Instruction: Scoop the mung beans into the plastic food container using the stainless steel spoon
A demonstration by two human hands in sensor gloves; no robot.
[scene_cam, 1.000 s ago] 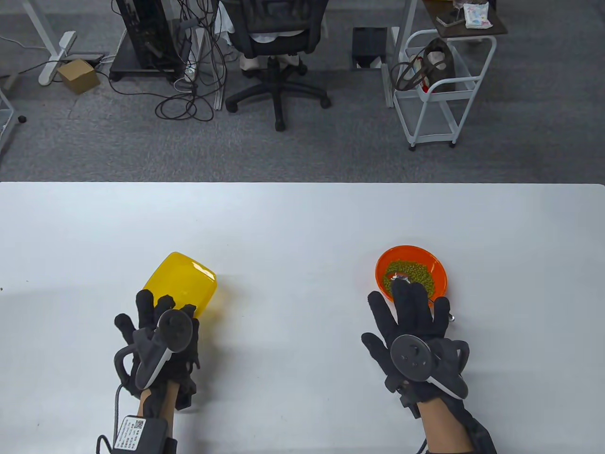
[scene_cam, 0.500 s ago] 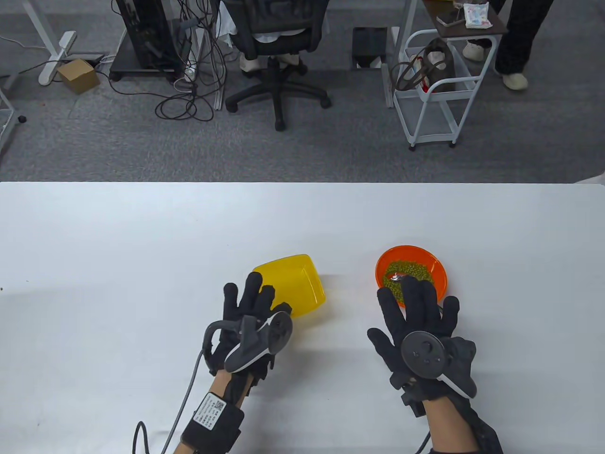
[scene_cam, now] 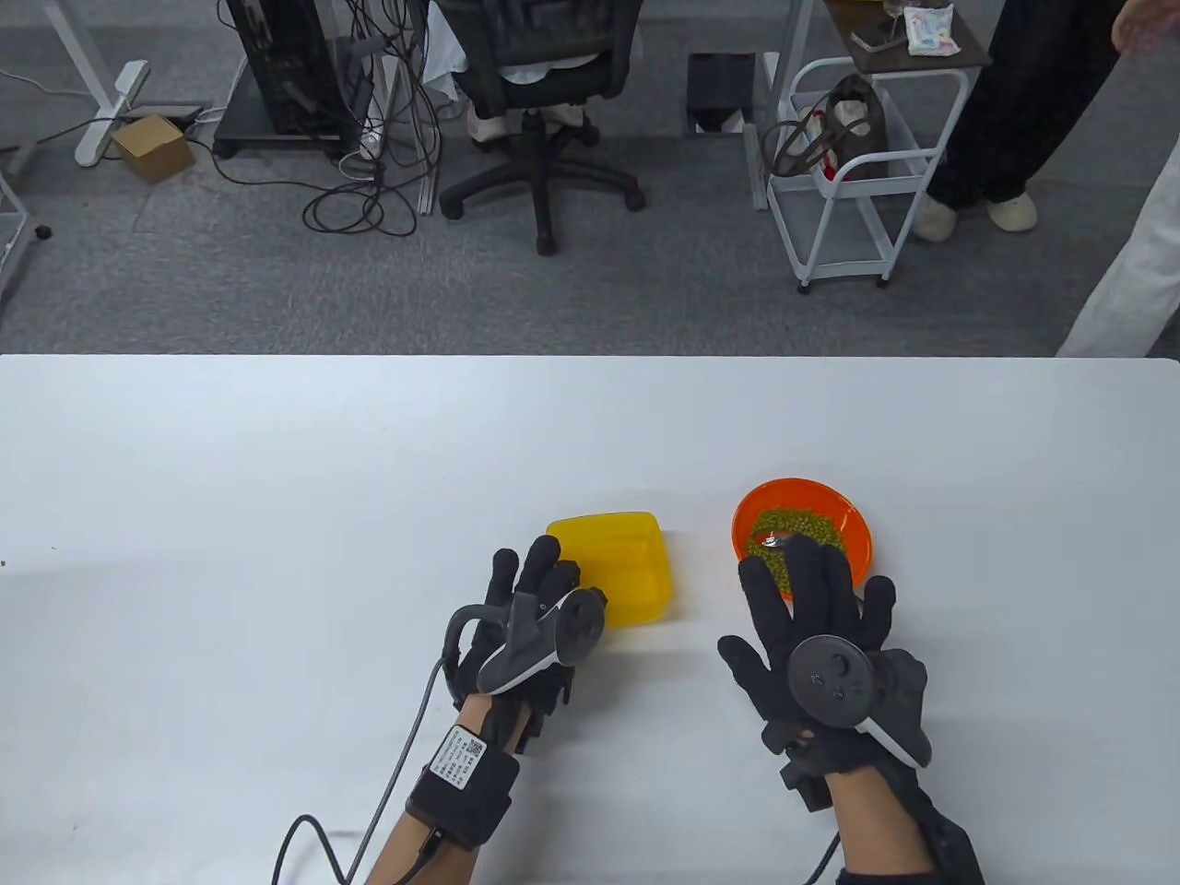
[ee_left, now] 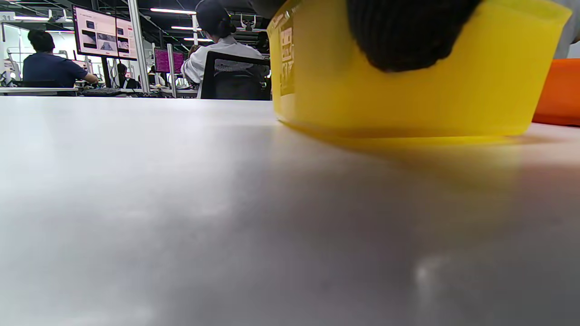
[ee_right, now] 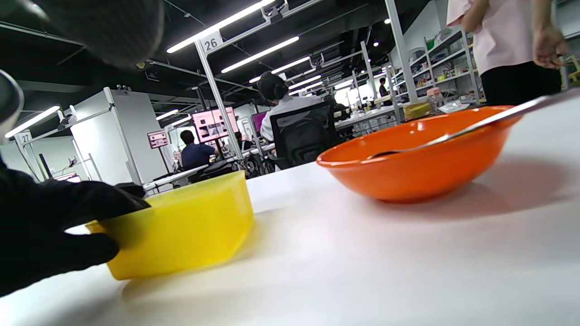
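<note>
A yellow plastic food container stands upright on the white table, just left of an orange bowl of mung beans. My left hand grips the container's near left rim; a fingertip presses its outer wall in the left wrist view. The stainless steel spoon lies in the bowl with its handle leaning over the rim; its tip shows among the beans. My right hand is spread flat above the bowl's near edge and hides the handle. Whether it touches the spoon I cannot tell.
The table's far edge runs across the middle of the table view. Beyond it stand an office chair and a white cart. A person stands at the back right. A cable trails from my left wrist.
My left hand has carried the yellow container from the left to beside the bowl, turning it from tipped to upright. My right hand has barely moved. A person has walked in at back right.
</note>
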